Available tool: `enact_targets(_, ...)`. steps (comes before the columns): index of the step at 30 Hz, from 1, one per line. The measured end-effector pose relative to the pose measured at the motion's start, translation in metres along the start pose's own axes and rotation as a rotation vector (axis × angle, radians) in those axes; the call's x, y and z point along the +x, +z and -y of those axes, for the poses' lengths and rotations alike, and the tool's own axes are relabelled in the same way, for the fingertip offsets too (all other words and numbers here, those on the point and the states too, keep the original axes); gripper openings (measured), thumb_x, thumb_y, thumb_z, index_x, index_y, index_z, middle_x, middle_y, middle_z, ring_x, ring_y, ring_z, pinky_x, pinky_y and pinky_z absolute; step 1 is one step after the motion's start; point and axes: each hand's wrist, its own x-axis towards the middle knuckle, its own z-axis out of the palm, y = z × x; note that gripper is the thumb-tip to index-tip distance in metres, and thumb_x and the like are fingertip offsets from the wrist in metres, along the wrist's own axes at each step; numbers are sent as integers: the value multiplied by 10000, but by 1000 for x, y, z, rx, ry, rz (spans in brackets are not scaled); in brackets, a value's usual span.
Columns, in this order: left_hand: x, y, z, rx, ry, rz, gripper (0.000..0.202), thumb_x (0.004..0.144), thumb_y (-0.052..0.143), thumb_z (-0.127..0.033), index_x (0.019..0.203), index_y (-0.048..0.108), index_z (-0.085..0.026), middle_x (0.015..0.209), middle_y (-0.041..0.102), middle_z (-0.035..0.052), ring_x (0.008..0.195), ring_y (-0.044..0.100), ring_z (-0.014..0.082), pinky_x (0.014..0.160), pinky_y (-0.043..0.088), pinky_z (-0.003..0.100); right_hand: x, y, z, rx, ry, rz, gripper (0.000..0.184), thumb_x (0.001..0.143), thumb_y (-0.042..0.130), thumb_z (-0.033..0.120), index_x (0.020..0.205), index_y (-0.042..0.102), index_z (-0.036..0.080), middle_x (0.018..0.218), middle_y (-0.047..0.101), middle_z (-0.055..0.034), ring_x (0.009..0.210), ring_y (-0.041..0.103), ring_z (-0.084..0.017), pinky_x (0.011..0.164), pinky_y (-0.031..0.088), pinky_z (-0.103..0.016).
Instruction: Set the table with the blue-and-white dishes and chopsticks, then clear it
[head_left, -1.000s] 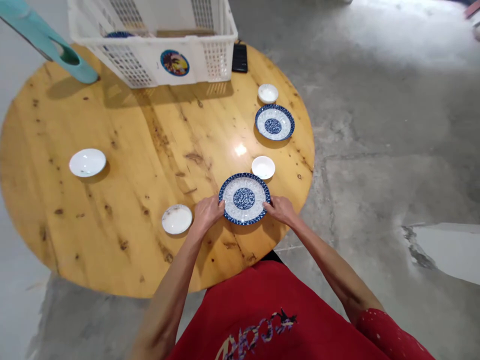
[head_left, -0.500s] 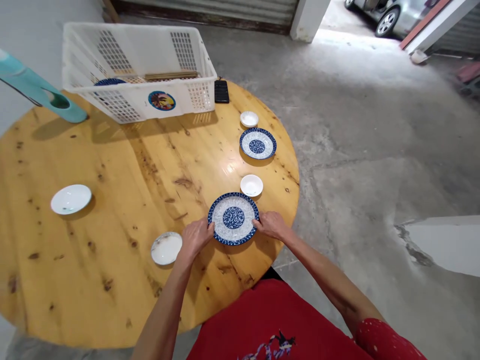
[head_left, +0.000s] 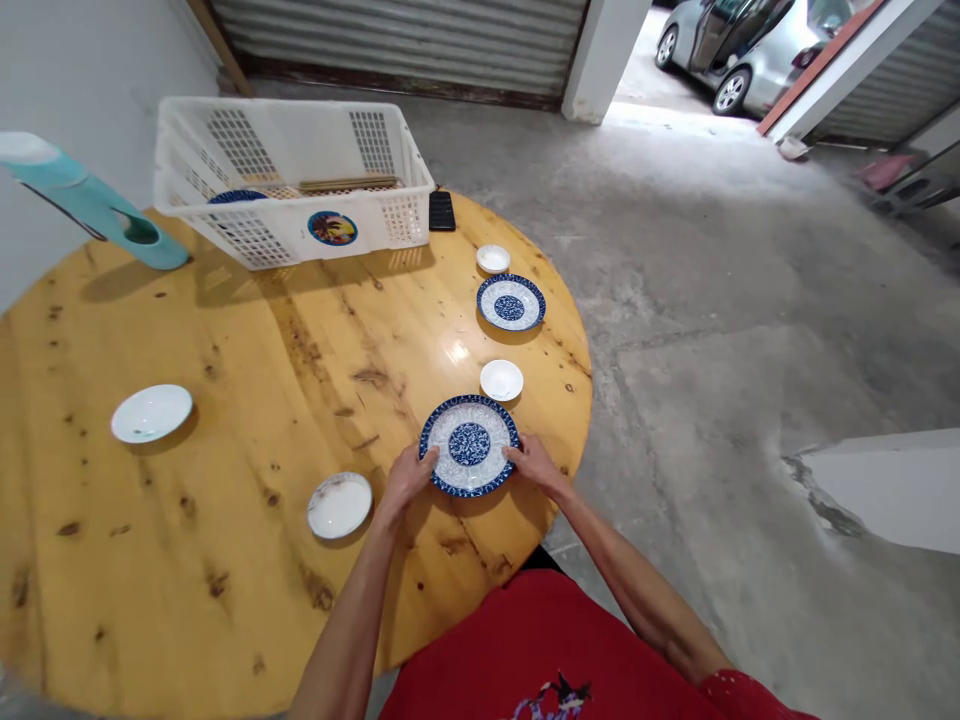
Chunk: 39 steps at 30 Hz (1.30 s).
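A blue-and-white patterned plate is held by its rim near the front right of the round wooden table. My left hand grips its left side, thumb on top, and my right hand grips its right side the same way. Just behind the plate stands a small white bowl. To the left of my left hand lies a white dish with a faintly patterned rim. Farther back along the right edge are a second blue-and-white plate and another small white bowl.
A white plastic basket stands at the back of the wooden table, beside a black phone. An oval white dish sits at the left, and a turquoise cylinder leans near the wall. A car is outside.
The view has tilted up slightly, so the scene sits lower in the picture. Both hands keep hold of the plate's rim; the other dishes stay put on the table.
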Motion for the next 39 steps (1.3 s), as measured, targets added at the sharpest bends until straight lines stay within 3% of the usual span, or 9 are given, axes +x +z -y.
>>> enact_targets(5, -26, 2, 0, 91, 14, 57, 372, 910, 374, -421, 828, 628, -162, 843, 700, 89, 831, 651, 244, 695, 439, 287, -38, 9, -12, 45, 32, -89, 243, 715, 511, 410, 626, 511, 184, 574, 485, 31, 560, 424, -123, 530, 349, -229)
enact_targets(9, -55, 8, -9, 137, 47, 105, 332, 927, 386, -397, 857, 621, -172, 829, 686, 77, 821, 644, 226, 698, 408, 274, -85, 14, -24, 158, 69, -146, 252, 730, 519, 420, 671, 545, 177, 602, 532, 15, 564, 449, -129, 507, 360, -227)
enact_targets(14, -78, 33, -37, 165, 77, 119, 312, 926, 386, -389, 808, 594, -188, 795, 671, 68, 772, 630, 218, 677, 392, 278, -128, -8, -37, 195, 187, -194, 306, 738, 528, 486, 726, 564, 182, 586, 546, 5, 526, 475, -141, 464, 381, -230)
enact_targets(19, -73, 91, -96, 66, 150, 148, 307, 918, 383, -380, 827, 597, -180, 803, 673, 53, 753, 612, 195, 687, 403, 267, -149, -76, -71, 122, 166, -283, 311, 775, 514, 487, 736, 578, 185, 594, 562, 0, 536, 500, -151, 483, 403, -240)
enact_targets(23, -63, 160, -161, -8, 192, 169, 309, 905, 394, -388, 832, 606, -176, 780, 654, 42, 745, 599, 190, 690, 406, 269, -165, -160, -112, 92, 158, -354, 299, 795, 530, 481, 743, 581, 192, 625, 596, -16, 562, 534, -171, 513, 444, -263)
enact_targets(27, -58, 230, -224, -70, 194, 184, 296, 897, 404, -387, 838, 602, -175, 801, 651, 42, 763, 592, 187, 709, 423, 267, -178, -250, -147, 102, 229, -340, 306, 776, 562, 505, 774, 582, 200, 621, 601, -16, 542, 560, -185, 474, 477, -275)
enact_targets(30, -57, 267, -263, -96, 202, 194, 297, 900, 403, -392, 809, 593, -183, 802, 644, 33, 761, 580, 182, 696, 423, 256, -181, -304, -166, 100, 257, -334, 318, 757, 581, 524, 767, 574, 206, 600, 585, -10, 525, 557, -186, 448, 494, -279)
enact_targets(34, -47, 286, -297, -81, 193, 179, 281, 888, 410, -380, 793, 592, -188, 777, 634, 29, 730, 564, 179, 674, 407, 250, -164, -346, -183, 61, 228, -304, 340, 764, 580, 546, 753, 561, 207, 599, 578, -15, 508, 544, -180, 431, 491, -277)
enact_targets(39, -18, 277, -314, -60, 99, 57, 255, 881, 422, -365, 788, 585, -191, 756, 627, 27, 711, 559, 175, 652, 378, 247, -106, -367, -182, 20, 98, -238, 349, 790, 560, 552, 727, 552, 209, 592, 577, -19, 527, 546, -178, 468, 484, -271)
